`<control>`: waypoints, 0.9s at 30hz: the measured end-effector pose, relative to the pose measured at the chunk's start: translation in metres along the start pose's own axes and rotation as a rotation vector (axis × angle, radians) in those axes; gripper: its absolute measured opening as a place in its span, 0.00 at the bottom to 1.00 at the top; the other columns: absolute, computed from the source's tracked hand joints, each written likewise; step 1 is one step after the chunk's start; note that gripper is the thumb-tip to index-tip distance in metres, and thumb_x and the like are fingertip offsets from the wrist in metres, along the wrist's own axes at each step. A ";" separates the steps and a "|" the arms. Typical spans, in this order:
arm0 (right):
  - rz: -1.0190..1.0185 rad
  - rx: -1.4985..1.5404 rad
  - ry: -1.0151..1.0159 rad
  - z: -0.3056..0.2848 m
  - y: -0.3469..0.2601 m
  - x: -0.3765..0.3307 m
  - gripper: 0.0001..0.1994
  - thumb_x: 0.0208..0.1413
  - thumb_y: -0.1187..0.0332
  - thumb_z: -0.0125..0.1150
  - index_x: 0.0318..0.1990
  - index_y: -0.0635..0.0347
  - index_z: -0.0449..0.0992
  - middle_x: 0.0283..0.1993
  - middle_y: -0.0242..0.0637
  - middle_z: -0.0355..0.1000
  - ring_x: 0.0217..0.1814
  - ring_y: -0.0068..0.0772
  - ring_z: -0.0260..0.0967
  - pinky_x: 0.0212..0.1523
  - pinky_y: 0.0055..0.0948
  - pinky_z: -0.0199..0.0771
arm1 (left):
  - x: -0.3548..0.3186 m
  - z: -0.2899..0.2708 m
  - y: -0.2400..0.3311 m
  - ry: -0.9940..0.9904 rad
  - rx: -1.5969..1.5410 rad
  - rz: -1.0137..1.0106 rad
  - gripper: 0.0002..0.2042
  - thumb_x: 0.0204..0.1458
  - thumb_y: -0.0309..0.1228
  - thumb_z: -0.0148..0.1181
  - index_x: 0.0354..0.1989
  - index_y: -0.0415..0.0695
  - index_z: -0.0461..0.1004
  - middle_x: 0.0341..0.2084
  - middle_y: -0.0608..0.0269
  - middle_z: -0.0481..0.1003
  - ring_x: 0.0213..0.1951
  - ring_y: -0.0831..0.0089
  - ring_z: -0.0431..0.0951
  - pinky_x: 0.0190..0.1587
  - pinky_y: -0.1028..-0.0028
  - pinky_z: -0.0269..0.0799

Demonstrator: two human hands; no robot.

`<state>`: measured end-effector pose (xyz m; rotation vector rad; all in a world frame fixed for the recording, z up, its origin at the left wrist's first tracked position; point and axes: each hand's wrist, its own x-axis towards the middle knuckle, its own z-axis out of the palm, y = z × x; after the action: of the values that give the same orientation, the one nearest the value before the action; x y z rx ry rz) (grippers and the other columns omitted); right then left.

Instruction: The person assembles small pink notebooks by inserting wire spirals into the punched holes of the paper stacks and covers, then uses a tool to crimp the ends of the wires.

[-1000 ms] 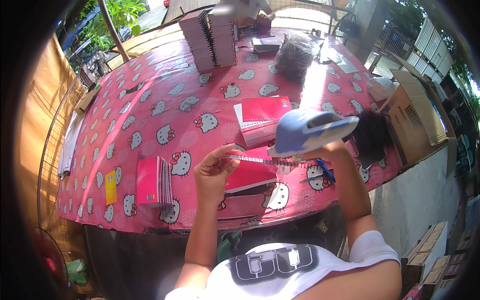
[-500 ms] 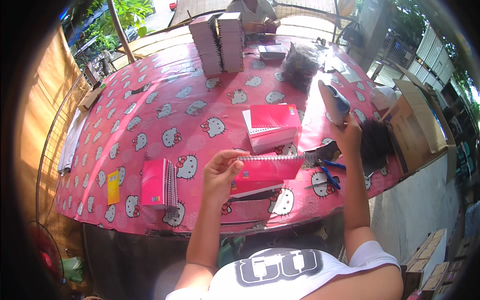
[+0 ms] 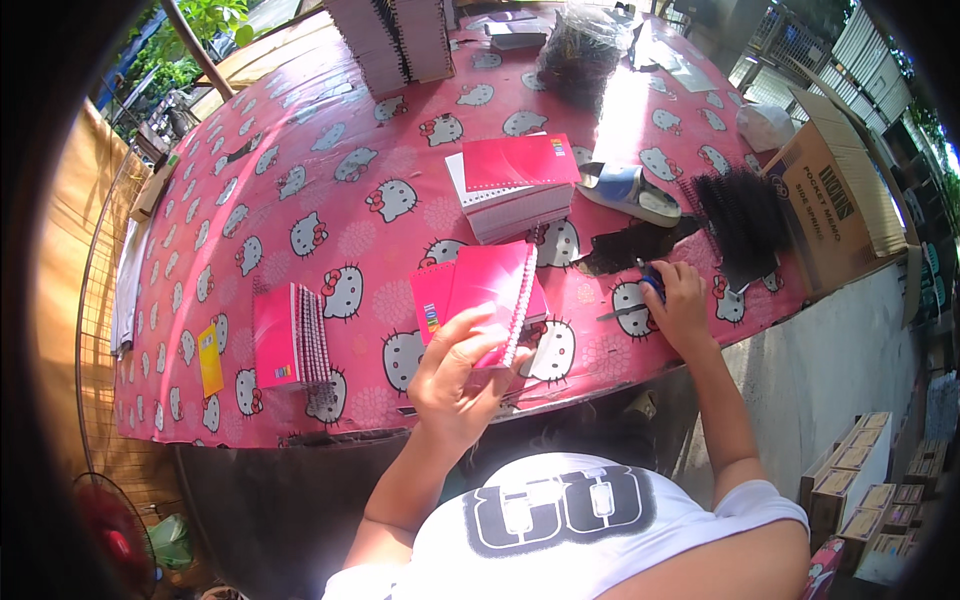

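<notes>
In my left hand (image 3: 462,375) is a pink spiral notebook (image 3: 490,290), tilted, with its wire edge to the right. More pink notebooks (image 3: 428,297) lie under and behind it. My right hand (image 3: 683,308) rests on the table at the right, its fingers closed round blue-handled pliers (image 3: 652,280), partly hidden by the fingers. Just beyond that hand lies a blue-and-white slipper (image 3: 635,192). A stack of pink-covered notebooks (image 3: 518,190) with loose white punched pages sits past the held notebook. To the left stands a pile of wire-bound pink notebooks (image 3: 283,338).
A bundle of black wire spirals (image 3: 742,220) lies near an open cardboard box (image 3: 835,190) at the right. Tall notebook stacks (image 3: 375,45) and a plastic-wrapped dark bundle (image 3: 583,58) stand at the back. A yellow booklet (image 3: 210,360) lies at left.
My right hand has put the slipper down on the table and taken hold of the pliers. My left hand has turned the notebook so its wire edge faces right. The view has tipped downward.
</notes>
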<state>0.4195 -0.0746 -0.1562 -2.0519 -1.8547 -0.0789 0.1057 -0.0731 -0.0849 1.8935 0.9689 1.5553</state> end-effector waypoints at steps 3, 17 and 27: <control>-0.161 0.594 -0.033 -0.043 -0.060 -0.014 0.19 0.48 0.65 0.67 0.48 0.59 0.73 0.48 0.42 0.69 0.48 0.44 0.68 0.49 0.43 0.68 | 0.002 -0.005 -0.006 -0.041 0.101 0.216 0.14 0.39 0.18 0.72 0.37 0.39 0.78 0.34 0.54 0.79 0.33 0.67 0.78 0.33 0.73 0.75; 0.137 1.771 -1.045 -0.062 -0.133 -0.016 0.11 0.58 0.69 0.60 0.44 0.68 0.78 0.36 0.36 0.76 0.38 0.25 0.74 0.40 0.25 0.73 | 0.001 -0.015 -0.005 0.029 0.027 0.289 0.18 0.34 0.10 0.63 0.37 0.36 0.79 0.34 0.53 0.79 0.34 0.61 0.78 0.37 0.70 0.74; 0.015 0.367 0.000 -0.001 -0.033 -0.006 0.17 0.46 0.69 0.67 0.44 0.65 0.75 0.47 0.46 0.71 0.48 0.44 0.71 0.52 0.37 0.71 | 0.096 -0.245 0.003 0.060 0.846 0.188 0.09 0.58 0.32 0.56 0.37 0.41 0.80 0.24 0.68 0.74 0.32 0.75 0.74 0.45 0.72 0.64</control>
<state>0.3870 -0.0788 -0.1496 -1.8092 -1.7039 0.2473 -0.1227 -0.0144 0.0309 2.5540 1.7071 1.4161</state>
